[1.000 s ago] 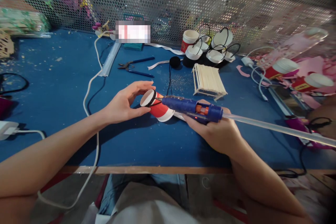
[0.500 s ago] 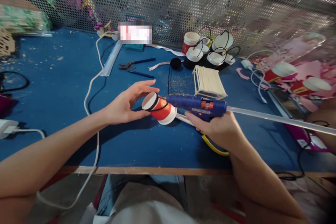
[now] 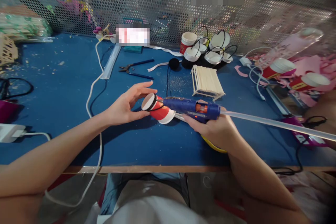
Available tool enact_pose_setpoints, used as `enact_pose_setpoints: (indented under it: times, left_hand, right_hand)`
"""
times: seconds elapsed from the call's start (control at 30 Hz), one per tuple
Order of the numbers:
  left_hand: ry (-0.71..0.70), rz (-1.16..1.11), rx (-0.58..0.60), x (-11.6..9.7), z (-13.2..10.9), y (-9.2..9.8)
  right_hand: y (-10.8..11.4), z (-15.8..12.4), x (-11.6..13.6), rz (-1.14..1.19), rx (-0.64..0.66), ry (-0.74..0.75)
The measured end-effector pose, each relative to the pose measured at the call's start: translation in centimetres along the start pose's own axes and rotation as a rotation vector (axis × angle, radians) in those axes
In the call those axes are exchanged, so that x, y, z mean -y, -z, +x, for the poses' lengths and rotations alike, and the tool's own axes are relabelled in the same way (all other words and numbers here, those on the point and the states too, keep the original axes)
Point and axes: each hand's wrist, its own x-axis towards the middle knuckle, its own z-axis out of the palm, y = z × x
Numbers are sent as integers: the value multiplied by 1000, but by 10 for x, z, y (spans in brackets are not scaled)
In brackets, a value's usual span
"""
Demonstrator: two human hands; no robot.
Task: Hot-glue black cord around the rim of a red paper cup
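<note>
I see a blue table [image 3: 157, 152] carrying opened pliers [image 3: 128, 67], a ball of black yarn [image 3: 174, 64], a small stick rack [image 3: 207, 78] and, behind it, clustered cups [image 3: 192, 54]. Clear glue sticks [image 3: 110, 62] lie left of the pliers, beside a white cable [image 3: 88, 102].

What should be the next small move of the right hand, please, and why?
Probably the right hand should gently squeeze the blue glue gun to add a little glue at the black cord: its nozzle seems close to that cord, a glue stick is loaded, and the left hand holds the red-and-white cup.
</note>
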Motion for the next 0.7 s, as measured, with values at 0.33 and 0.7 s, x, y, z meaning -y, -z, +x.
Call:
enact_pose_setpoints:
  times: [0.33, 0.7]
  left_hand:
    - [-32, -4, -50, 7, 1, -3]
    - [10, 8, -83, 6, 1, -5]
  right_hand:
    - [-7, -4, 7, 46, -120, 43]
    - [-2, -4, 7, 96, -17, 12]
